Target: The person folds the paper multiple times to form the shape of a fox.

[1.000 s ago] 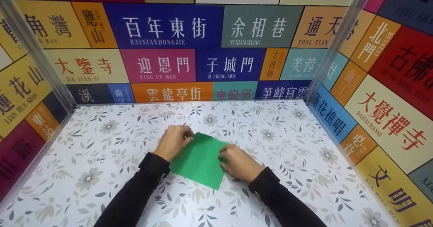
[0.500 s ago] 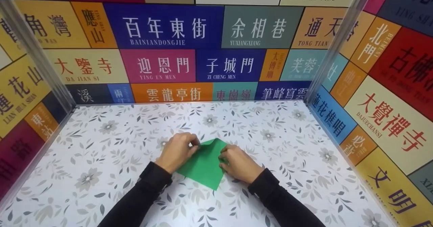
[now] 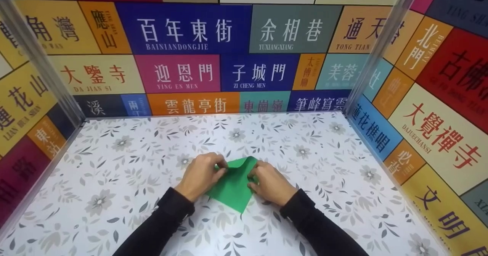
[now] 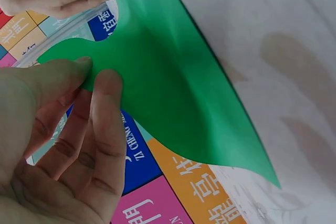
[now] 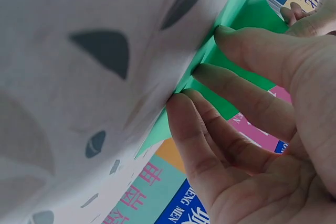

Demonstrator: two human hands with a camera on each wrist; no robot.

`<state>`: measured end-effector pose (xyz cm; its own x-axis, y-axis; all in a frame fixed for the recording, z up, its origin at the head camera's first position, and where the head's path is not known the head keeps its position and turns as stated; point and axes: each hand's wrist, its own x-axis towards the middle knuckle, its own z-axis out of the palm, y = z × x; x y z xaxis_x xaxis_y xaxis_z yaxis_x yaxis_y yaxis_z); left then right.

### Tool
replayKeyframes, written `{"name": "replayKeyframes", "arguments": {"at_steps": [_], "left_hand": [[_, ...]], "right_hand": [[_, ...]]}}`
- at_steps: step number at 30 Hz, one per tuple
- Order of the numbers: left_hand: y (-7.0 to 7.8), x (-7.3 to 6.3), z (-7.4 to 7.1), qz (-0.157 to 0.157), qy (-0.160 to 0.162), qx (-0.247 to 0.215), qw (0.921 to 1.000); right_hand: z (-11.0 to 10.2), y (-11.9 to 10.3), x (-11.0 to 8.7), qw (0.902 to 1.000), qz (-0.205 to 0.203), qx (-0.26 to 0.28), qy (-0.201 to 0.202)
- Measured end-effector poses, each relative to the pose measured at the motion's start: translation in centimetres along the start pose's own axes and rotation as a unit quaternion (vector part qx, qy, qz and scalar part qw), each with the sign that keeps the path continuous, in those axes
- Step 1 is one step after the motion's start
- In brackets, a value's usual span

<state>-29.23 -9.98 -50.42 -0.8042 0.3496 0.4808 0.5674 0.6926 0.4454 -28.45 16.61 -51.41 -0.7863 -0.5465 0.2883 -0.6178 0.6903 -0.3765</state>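
A square green sheet of paper [image 3: 230,195] lies near the middle of the table with one corner toward the person. My left hand [image 3: 202,176] pinches its left edge between thumb and fingers. In the left wrist view the sheet [image 4: 163,72] curves up off the table from that pinch. On the opposite edge rests my right hand [image 3: 272,183]. The right wrist view shows this hand [image 5: 257,98] with its thumb and fingertips apart, pressing the paper [image 5: 254,17] along the tabletop. Between the hands the far part of the sheet bends upward.
The tabletop [image 3: 126,183] is white with grey flowers and leaves. Panels of coloured blocks with Chinese characters form the back wall [image 3: 183,31], left wall [image 3: 23,107] and right wall [image 3: 438,134]. Clear plastic strips run up both back corners.
My left hand has moved right and slightly toward the person, carrying the left edge of the paper inward. The sheet now bulges up at its far side. The right hand has stayed nearly still.
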Motion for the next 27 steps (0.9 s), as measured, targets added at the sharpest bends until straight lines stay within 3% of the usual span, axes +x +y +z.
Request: {"name": "replayKeyframes", "arguments": {"at_steps": [19,27], "left_hand": [[2.5,-1.0,-1.0,0.021,-0.015,0.015,0.9996],[3.1,-1.2,-1.2,0.012,-0.054,0.011,0.9984]], "right_hand": [[-0.4,0.2,0.0,1.0000,0.005,-0.001,-0.004],[-0.9,0.4,0.0,0.9998,0.000,0.010,-0.016]]}}
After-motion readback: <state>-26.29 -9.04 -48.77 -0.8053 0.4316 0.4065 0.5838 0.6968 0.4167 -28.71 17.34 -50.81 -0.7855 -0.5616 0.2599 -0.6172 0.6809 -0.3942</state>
